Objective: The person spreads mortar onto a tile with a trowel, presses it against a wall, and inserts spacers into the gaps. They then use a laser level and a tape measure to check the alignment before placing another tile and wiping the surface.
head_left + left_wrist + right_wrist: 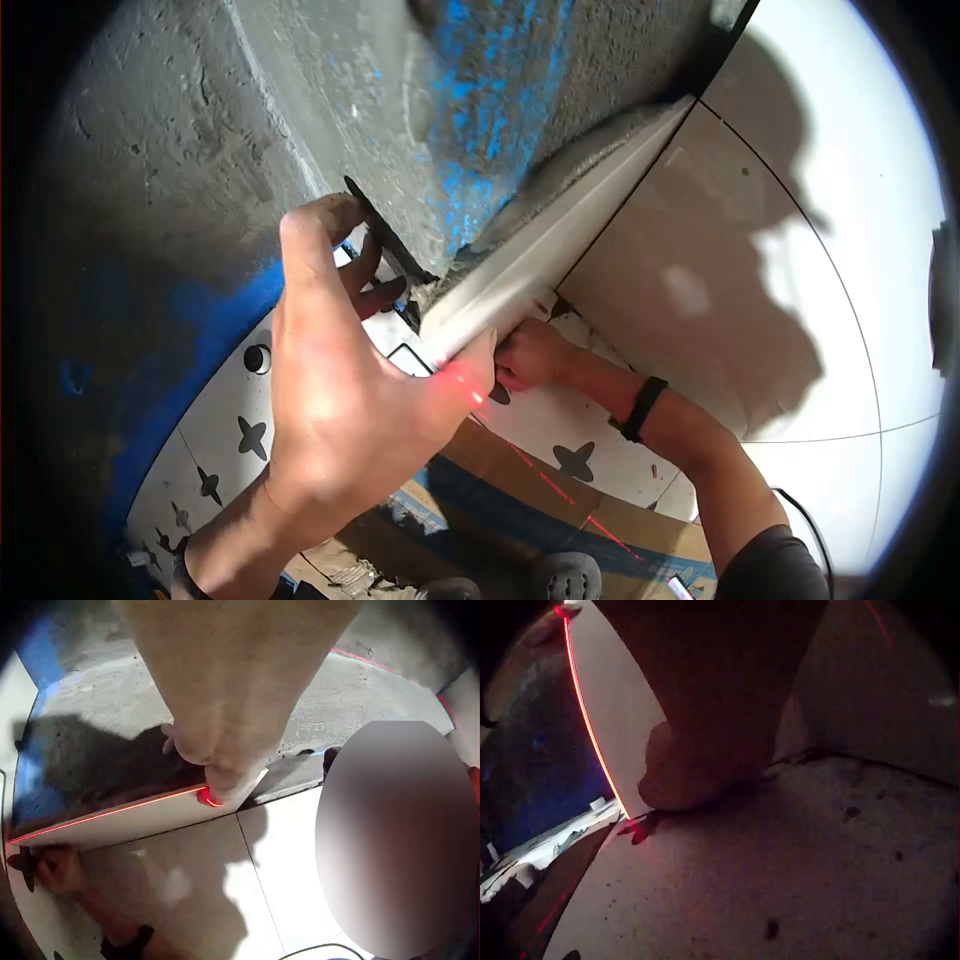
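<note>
While the left hand [345,400] grips the tile [545,252] mid-frame, the right hand [540,354], its hold unclear, meets its base; right-side wall [855,340] looks finished, upper-left concrete [180,130] bare, alignment seemingly unfinished.

A white slab [560,240] bars the right hand [535,355] from the wall [330,90].

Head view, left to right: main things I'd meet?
Round black-and-white piece → left grip → right grip → right wrist's black band → dark right sleeve. White panel left out: its span overlaps both grips.
</note>
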Tool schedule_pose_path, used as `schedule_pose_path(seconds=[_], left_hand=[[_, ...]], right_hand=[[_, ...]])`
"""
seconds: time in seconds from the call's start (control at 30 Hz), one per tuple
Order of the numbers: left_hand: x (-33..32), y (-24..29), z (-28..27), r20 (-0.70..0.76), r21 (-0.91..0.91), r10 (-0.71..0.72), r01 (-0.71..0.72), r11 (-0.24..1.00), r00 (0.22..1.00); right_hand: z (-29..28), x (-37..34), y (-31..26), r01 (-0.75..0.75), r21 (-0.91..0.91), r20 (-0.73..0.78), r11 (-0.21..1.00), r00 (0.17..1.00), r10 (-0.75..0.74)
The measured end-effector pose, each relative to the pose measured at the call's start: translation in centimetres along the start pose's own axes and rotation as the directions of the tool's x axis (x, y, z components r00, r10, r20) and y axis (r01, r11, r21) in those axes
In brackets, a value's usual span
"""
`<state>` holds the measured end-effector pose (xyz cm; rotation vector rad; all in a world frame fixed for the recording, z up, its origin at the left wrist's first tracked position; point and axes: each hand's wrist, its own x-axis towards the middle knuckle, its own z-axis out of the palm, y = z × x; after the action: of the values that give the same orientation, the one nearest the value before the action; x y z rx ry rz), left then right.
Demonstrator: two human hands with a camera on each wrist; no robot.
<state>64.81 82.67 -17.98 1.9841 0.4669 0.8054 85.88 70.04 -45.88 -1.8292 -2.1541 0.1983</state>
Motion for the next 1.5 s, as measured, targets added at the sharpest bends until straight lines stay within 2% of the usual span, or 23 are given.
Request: schedule_pose_path(seconds=[0.13, 0.2, 0.3, 0.33, 0.4, 0.43, 0.5, 0.63, 0.7, 0.77, 0.8, 0.87, 0.97, 1.03, 1.13, 1.23, 1.3, 1.37, 1.43, 1.47, 1.5], left_hand=[[0.0, -0.2, -0.1, 0.007, -0.02, -0.007, 0.007, 1.0, 1.0], [-0.1, -0.2, -0.1, 0.02, -0.058, -0.013, 0.015, 0.998, 1.0], [-0.1, -0.2, -0.1, 0.018, -0.158, -0.072, 0.074, 0.985, 0.997], [-0.1, -0.1, -0.2, 0.013, -0.157, -0.077, 0.078, 0.984, 0.997], [-0.4, 0.0, -0.3, 0.0, 0.056, -0.033, 0.033, 0.998, 0.999], [-0.3, -0.3, -0.3, 0.0, 0.061, -0.04, 0.04, 0.997, 0.999], [-0.1, -1.1, -0.1, -0.014, 0.01, 0.016, -0.016, 1.0, 1.0], [-0.2, -0.6, -0.2, -0.03, 0.096, 0.007, -0.004, 0.995, 1.0], [-0.3, -0.4, -0.2, -0.03, 0.137, 0.031, -0.027, 0.99, 0.999], [-0.2, -0.4, -0.1, -0.023, 0.073, 0.003, -0.001, 0.997, 1.0], [-0.1, -0.5, -0.1, -0.026, 0.061, -0.022, 0.023, 0.998, 0.999], [-0.1, -0.5, -0.2, -0.023, 0.062, -0.014, 0.016, 0.998, 1.0], [-0.3, -0.7, -0.5, 0.011, 0.137, 0.015, -0.016, 0.99, 1.0], [-0.3, -0.4, -0.1, -0.004, 0.201, -0.045, 0.045, 0.979, 0.999], [-0.4, -0.9, -0.4, 0.022, 0.185, -0.001, -0.003, 0.983, 1.0], [-0.7, -1.0, 0.0, -0.018, 0.297, 0.039, -0.032, 0.954, 0.999], [-1.0, -0.9, 0.5, -0.024, 0.273, 0.016, -0.008, 0.962, 1.0], [-1.3, -1.4, 1.2, -0.11, 0.348, 0.127, -0.081, 0.934, 0.986], [-1.2, -2.5, 1.9, -0.124, 0.322, 0.141, -0.095, 0.942, 0.982], [-1.3, -2.8, 2.1, -0.139, 0.294, 0.175, -0.128, 0.947, 0.975], [-1.2, -3.1, 2.4, -0.153, 0.266, 0.205, -0.159, 0.951, 0.967]], right_hand=[[-0.1, -0.5, -0.1, 0.035, -0.021, -0.008, 0.999, 0.999, -0.035], [-1.3, -2.3, -1.4, -0.079, -0.012, 0.125, 0.997, 0.989, 0.08], [-1.4, -5.8, -2.4, -0.139, 0.011, 0.217, 0.99, 0.967, 0.133], [-1.5, -4.9, -2.4, -0.134, 0.013, 0.222, 0.991, 0.967, 0.128], [-1.8, -2.1, -1.9, -0.151, 0.117, 0.148, 0.982, 0.98, 0.133], [-1.0, -1.2, -1.1, -0.148, 0.123, 0.15, 0.981, 0.98, 0.129], [1.3, -0.1, 0.5, -0.008, 0.017, -0.101, 1.0, 0.995, 0.01], [-0.2, 0.3, -0.7, -0.022, 0.021, -0.045, 1.0, 0.999, 0.023], [-0.8, -0.2, -1.1, -0.016, -0.041, -0.009, 0.999, 1.0, 0.015], [-1.8, -1.5, -2.1, -0.003, -0.01, -0.102, 1.0, 0.995, 0.002], [-1.7, -2.7, -2.5, -0.005, -0.011, -0.098, 1.0, 0.995, 0.004], [-1.8, -4.6, -3.3, -0.095, 0.145, 0.067, 0.985, 0.994, 0.086], [-0.3, -2.5, -2.1, -0.114, 0.051, 0.143, 0.992, 0.984, 0.106], [1.9, 0.2, -0.6, 0.016, 0.12, -0.196, 0.993, 0.981, 0.008], [1.9, -0.3, -0.2, -0.056, 0.033, -0.084, 0.998, 0.995, 0.059], [2.0, 0.4, -0.3, -0.014, -0.051, -0.137, 0.999, 0.991, 0.007], [1.6, 0.2, -0.1, 0.001, -0.024, -0.135, 1.0, 0.991, -0.004], [1.3, -0.7, -0.2, 0.009, -0.022, -0.124, 1.0, 0.992, -0.012], [0.8, -2.4, -0.6, -0.04, -0.019, -0.032, 0.999, 0.999, 0.039], [-0.8, -3.3, -1.7, 0.006, 0.06, -0.074, 0.998, 0.997, -0.002], [-0.7, -5.0, -1.8, 0.0, 0.06, -0.071, 0.998, 0.997, 0.004]])
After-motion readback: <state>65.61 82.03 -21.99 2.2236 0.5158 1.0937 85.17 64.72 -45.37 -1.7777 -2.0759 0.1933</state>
